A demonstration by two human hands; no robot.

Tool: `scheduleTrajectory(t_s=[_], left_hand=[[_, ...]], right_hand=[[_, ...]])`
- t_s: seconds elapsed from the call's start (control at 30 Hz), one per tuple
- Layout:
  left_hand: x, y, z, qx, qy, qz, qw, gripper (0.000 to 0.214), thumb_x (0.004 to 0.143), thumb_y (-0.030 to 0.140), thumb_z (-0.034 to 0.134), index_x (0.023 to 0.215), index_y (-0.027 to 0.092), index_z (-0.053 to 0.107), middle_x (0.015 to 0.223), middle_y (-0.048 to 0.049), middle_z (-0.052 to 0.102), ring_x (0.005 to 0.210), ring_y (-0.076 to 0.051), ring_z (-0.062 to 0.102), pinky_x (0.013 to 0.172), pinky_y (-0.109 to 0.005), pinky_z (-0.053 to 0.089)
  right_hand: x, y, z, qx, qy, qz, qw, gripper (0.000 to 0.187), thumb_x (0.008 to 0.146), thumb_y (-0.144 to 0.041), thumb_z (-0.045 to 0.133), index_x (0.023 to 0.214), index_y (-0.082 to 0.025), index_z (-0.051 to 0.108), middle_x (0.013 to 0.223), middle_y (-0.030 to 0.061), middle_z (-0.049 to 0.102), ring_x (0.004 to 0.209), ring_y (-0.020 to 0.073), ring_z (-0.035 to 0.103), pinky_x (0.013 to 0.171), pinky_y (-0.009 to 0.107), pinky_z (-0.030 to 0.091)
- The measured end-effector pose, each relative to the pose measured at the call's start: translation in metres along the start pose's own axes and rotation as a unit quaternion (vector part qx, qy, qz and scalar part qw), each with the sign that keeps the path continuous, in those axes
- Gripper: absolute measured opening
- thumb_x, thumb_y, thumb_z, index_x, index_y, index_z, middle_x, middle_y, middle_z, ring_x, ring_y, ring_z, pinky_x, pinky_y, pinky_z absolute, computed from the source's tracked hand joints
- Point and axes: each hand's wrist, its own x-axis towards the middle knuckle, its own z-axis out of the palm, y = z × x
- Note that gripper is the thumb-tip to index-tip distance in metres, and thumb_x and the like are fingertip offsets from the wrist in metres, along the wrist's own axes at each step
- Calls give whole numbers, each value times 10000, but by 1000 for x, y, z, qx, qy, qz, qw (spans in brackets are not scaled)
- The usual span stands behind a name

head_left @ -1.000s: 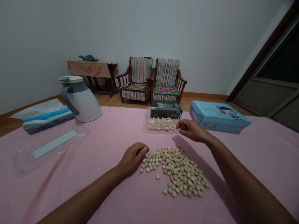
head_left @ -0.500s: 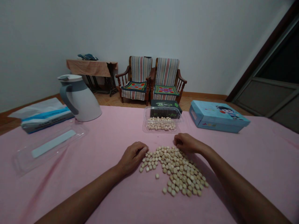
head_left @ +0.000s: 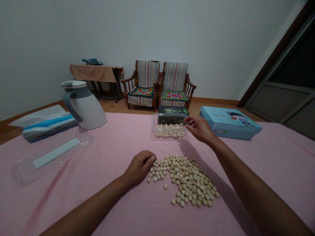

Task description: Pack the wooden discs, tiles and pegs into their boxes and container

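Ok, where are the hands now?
Left hand resting at edge of pile of pale nuggets. Right hand raised beside clear plastic tray. Nothing between them.

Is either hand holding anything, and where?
Left hand holds nothing visible. Right hand hovers by the clear tray; any held piece is too small to tell.

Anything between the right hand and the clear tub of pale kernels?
Nothing visible. The right hand hangs just off the right end of the clear plastic tub, fingertips at about its rim height, with nothing between them.
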Motion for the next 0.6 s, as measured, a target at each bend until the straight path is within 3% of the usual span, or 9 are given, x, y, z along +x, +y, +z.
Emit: scheduleTrajectory(t_s=[0.1,0.2,0.27,0.43,0.6], left_hand=[[0,0,0,-4,1,0,1000,274,900,326,434,848,164,648,839,-63,642,810,-162,573,754,-287,449],[0,1,-1,-1,1,0,1000,282,900,340,431,843,166,646,841,-64,644,807,-164,571,755,-294,450],[1,1,-1,2,-2,0,1000,292,902,352,423,842,167,641,842,-66,643,820,-168,573,764,-299,450],[0,1,0,1,-3,3,1000,301,907,359,412,841,165,633,847,-67,640,821,-167,574,765,-298,449],[0,1,0,4,-4,0,1000,301,905,362,415,831,165,630,835,-66,636,814,-168,572,761,-299,449]], right_hand=[[-14,6,-2,-16,-119,-21,993,148,717,-118,498,795,-155,618,759,41,646,671,136,564,607,230,408],[-38,18,3,-58,-276,-12,959,165,666,-79,509,769,-152,616,749,47,652,653,135,557,587,222,394],[-53,26,9,-73,-338,-6,938,166,649,-88,526,772,-155,615,772,53,656,661,137,556,579,217,385],[-69,37,22,-79,-355,-8,931,180,625,-76,497,740,-163,605,739,34,632,635,123,528,541,201,351],[-47,30,11,-65,-311,-27,948,163,622,-65,496,720,-152,593,685,26,605,608,124,516,540,211,351]])
